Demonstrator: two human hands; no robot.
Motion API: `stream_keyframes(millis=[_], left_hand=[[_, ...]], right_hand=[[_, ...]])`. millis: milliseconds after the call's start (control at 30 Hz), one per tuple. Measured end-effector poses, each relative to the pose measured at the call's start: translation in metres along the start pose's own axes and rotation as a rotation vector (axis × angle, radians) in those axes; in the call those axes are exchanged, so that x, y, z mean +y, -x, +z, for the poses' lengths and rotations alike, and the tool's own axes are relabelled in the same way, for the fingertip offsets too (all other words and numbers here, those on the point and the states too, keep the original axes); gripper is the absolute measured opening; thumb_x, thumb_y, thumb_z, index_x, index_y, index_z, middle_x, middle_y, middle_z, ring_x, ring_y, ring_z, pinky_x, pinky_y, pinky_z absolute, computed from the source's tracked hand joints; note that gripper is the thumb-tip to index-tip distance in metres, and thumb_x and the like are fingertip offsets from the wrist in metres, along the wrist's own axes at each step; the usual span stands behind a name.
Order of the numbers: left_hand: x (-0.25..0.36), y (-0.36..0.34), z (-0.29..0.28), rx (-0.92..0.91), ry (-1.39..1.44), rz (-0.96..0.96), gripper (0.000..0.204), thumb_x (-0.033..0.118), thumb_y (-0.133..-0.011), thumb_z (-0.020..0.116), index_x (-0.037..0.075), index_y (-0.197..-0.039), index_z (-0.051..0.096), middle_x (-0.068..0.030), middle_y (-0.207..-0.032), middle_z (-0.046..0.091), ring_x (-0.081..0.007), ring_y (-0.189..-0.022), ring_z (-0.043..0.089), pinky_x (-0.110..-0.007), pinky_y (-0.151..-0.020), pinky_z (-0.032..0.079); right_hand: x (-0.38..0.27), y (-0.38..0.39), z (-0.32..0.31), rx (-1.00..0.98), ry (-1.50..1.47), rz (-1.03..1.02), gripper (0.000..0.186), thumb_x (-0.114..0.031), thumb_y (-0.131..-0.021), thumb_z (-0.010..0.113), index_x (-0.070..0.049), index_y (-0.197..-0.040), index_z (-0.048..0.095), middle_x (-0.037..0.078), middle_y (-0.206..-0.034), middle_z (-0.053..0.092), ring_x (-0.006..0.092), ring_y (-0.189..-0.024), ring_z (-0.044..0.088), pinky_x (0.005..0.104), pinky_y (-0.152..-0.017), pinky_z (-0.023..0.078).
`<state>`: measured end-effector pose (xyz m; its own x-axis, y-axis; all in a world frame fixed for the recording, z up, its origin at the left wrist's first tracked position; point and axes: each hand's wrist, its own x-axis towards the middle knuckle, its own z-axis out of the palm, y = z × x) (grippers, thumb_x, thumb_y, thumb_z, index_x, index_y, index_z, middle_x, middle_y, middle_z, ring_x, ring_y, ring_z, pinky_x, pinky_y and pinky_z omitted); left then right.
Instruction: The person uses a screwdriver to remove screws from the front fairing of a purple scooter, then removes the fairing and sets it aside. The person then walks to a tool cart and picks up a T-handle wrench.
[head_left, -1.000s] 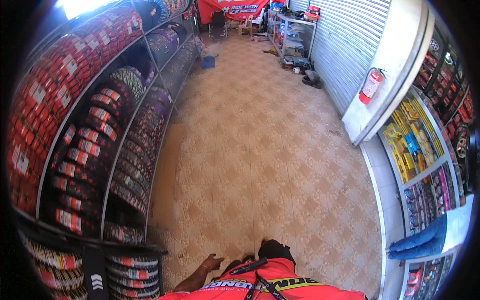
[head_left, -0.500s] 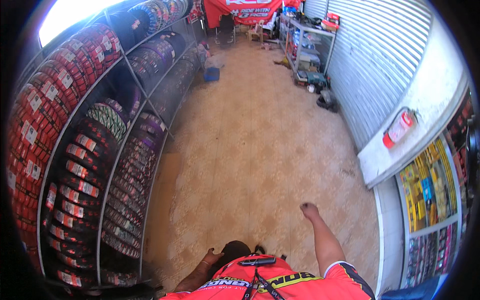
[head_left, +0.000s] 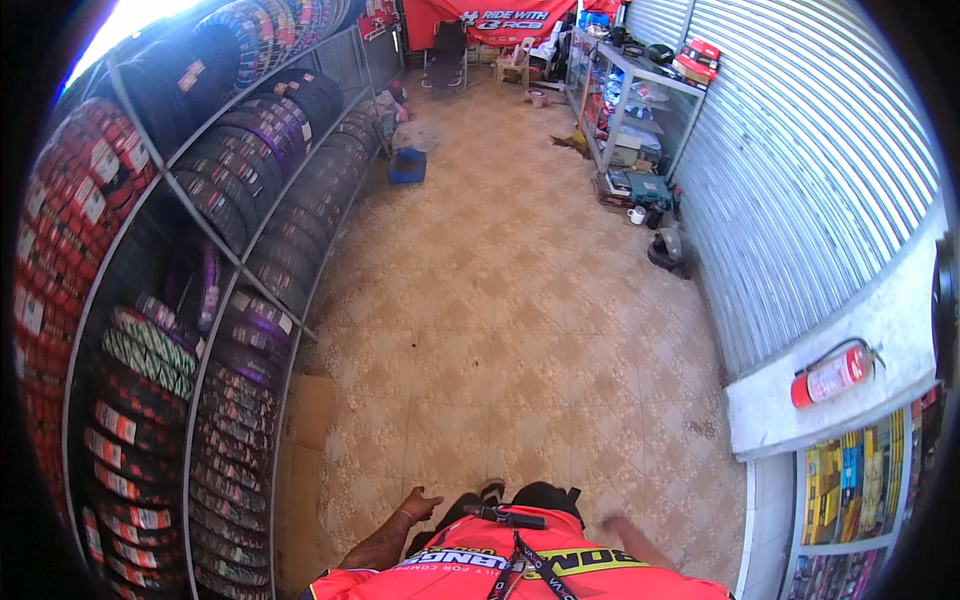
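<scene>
My left hand (head_left: 422, 503) hangs low at my left side over the floor, with a finger and thumb apart and nothing in it. A band shows on that wrist. My right hand (head_left: 620, 528) is close to my right side, smeared by motion, so its fingers cannot be read; no object shows in it. Neither hand touches a shelf. Over my red shirt (head_left: 470, 575) hangs a black lanyard (head_left: 520, 550), below a dark, narrow device (head_left: 505, 516). One shoe (head_left: 492, 490) shows beyond the shirt.
Metal racks of motorcycle tires (head_left: 230, 410) line the left, with flat cardboard (head_left: 303, 430) at their foot. Ahead runs the tiled floor (head_left: 520, 330). To the right are a shutter (head_left: 800, 170), fire extinguisher (head_left: 832, 377), glass display case (head_left: 640, 110) and helmet (head_left: 668, 248). A blue container (head_left: 407, 166) lies far left.
I have moved forward along the floor; the racks and extinguisher sit nearer. My right hand has swung back from out front to my side. The left stays low.
</scene>
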<state>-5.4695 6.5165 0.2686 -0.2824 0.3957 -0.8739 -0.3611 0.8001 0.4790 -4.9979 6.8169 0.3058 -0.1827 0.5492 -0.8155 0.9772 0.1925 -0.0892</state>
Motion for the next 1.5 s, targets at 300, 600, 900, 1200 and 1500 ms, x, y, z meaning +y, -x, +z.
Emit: stream_keyframes(millis=[300,600,900,1200,1500], left_hand=[[0.194,-0.119,-0.022,0.049,0.110,-0.300,0.098,0.025,-0.085,0.078,0.004,-0.155,0.012,-0.0120,-0.080,0.061,-0.0205,-0.061,0.058,-0.038,-0.050,0.048],[0.545,-0.260,-0.057,0.141,0.066,-0.083,0.100,0.035,-0.084,0.078,0.000,-0.154,0.016,-0.0237,-0.106,0.068,-0.0298,-0.091,0.069,-0.039,-0.069,0.057],[0.831,-0.475,-0.112,0.133,-0.108,-0.047,0.108,0.034,-0.077,0.085,0.000,-0.153,0.017,-0.0231,-0.107,0.069,-0.0286,-0.092,0.070,-0.037,-0.068,0.058],[1.098,-0.619,-0.172,0.028,0.136,-0.092,0.099,0.027,-0.083,0.080,0.009,-0.154,0.014,-0.0055,-0.071,0.054,-0.0171,-0.058,0.054,-0.034,-0.049,0.048],[1.324,-0.755,-0.201,0.103,0.283,-0.330,0.103,0.025,-0.081,0.083,0.004,-0.155,0.015,-0.0131,-0.088,0.062,-0.0222,-0.067,0.059,-0.039,-0.057,0.052]], right_hand=[[-0.055,-0.211,-0.133,-0.296,-0.133,0.166,0.055,-0.046,-0.094,0.053,-0.005,-0.129,0.063,0.021,-0.136,0.057,0.0371,-0.125,0.055,0.0452,-0.105,0.042],[-0.415,-0.474,-0.720,0.541,-0.370,-0.469,0.047,-0.043,-0.093,0.057,-0.003,-0.114,0.069,0.023,-0.109,0.069,0.0345,-0.104,0.068,0.0429,-0.089,0.052],[-0.622,-0.553,-0.978,0.680,-0.368,-0.959,0.037,-0.034,-0.094,0.064,-0.005,-0.117,0.068,0.019,-0.113,0.068,0.0314,-0.101,0.068,0.0392,-0.088,0.053],[-0.472,-0.722,-0.863,-0.224,0.028,0.004,0.049,-0.041,-0.095,0.048,-0.003,-0.116,0.070,0.022,-0.125,0.065,0.0357,-0.119,0.060,0.0461,-0.102,0.046],[-0.609,-0.991,-1.129,-0.228,0.043,0.012,0.048,-0.044,-0.094,0.050,-0.005,-0.114,0.071,0.020,-0.117,0.067,0.0360,-0.110,0.064,0.0461,-0.096,0.049]])
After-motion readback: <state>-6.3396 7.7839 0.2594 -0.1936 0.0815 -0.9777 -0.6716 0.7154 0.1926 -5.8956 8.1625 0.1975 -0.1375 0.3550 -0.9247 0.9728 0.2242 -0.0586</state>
